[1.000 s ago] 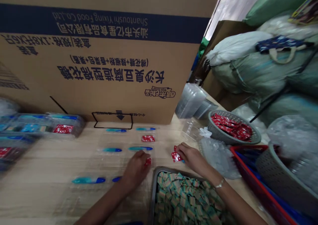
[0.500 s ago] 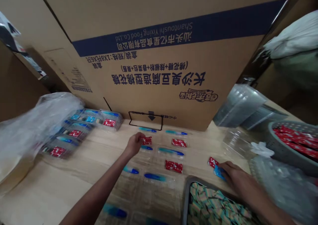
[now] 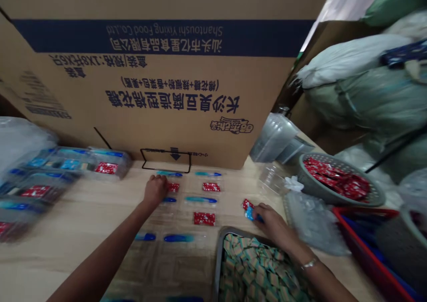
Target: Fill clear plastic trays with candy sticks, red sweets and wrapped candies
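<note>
My left hand (image 3: pixel 156 191) is closed at the left edge of a red packet (image 3: pixel 173 187) that lies in a clear tray. Fingers of my right hand (image 3: pixel 267 217) pinch a blue packet (image 3: pixel 249 212), and a small red packet (image 3: pixel 247 203) touches it just behind. Clear trays stand in rows, with blue-tipped sticks (image 3: pixel 200 199) in them. Two of these trays also hold red packets (image 3: pixel 204 218), (image 3: pixel 211 187). Below my right hand, a metal tray (image 3: pixel 217 266) holds many small striped pieces.
A large cardboard box (image 3: pixel 160 84) stands behind the trays. Packed trays (image 3: pixel 108 162) and plastic film are at left. At right are a grey basket (image 3: pixel 302 168) of red packets, stacked clear lids and a red crate (image 3: pixel 367 253).
The view has swung right, bringing the basket and red crate further in. My left hand stays by the same red packet; my right hand still holds the blue packet.
</note>
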The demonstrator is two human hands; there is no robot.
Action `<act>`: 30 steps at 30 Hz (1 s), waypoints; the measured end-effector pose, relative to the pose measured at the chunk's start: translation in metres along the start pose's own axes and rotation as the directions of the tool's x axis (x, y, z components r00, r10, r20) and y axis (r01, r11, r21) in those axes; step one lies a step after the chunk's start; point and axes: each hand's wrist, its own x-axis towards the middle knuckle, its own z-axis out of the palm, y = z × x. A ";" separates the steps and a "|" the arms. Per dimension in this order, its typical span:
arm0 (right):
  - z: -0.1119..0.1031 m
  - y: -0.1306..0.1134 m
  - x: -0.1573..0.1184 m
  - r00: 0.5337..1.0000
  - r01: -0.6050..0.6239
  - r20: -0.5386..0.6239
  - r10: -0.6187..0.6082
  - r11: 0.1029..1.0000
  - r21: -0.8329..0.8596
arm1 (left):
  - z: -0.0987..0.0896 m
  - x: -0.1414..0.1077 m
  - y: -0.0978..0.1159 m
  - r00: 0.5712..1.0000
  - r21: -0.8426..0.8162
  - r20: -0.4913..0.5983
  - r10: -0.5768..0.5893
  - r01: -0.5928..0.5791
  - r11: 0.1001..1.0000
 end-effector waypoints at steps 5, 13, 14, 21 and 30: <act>-0.003 -0.050 0.000 0.976 0.173 -0.138 -0.167 0.984 0.038 | 0.000 -0.041 0.053 0.982 -0.407 -0.054 0.182 -0.189 0.894; 0.007 -0.071 -0.002 0.943 0.326 -0.133 -0.305 0.927 0.184 | 0.011 -0.107 0.073 0.958 -0.957 0.250 0.142 0.222 0.187; 0.008 -0.051 0.000 0.965 0.204 -0.185 -0.187 0.976 0.077 | 0.006 -0.104 0.053 0.968 -0.948 0.250 0.033 0.237 0.211; 0.016 0.021 0.008 0.999 -0.031 -0.018 0.028 0.968 -0.250 | -0.009 -0.087 -0.036 0.962 -0.646 -0.037 -0.272 0.184 0.740; 0.005 -0.013 -0.004 0.983 0.004 -0.180 -0.026 0.993 -0.120 | 0.013 -0.093 -0.016 0.976 -0.240 -0.121 -0.181 0.148 0.959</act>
